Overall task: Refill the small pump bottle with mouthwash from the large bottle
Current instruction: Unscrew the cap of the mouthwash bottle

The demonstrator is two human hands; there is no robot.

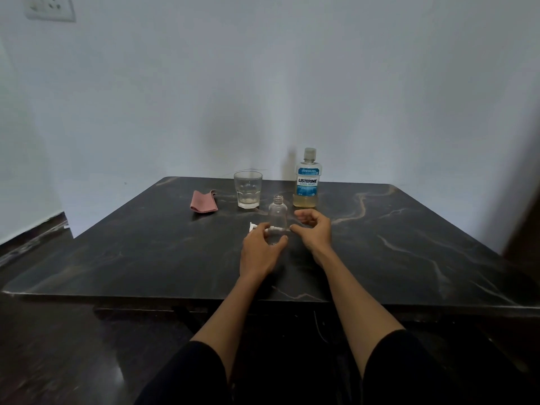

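Clear small pump bottle (277, 215) uncapped, upright

Dim, cool light fills the room. The dark table (409, 247) shows faint sheen, soft shadows fall on the far wall (263, 83), and edges bow outward.

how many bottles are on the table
2. The large Listerine mouthwash bottle stands capped at the back right of the table; the small clear bottle, open-topped, stands in front of it between the hands. None seems hidden.

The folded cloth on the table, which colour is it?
The folded cloth is dusty pink, seen in the head view.
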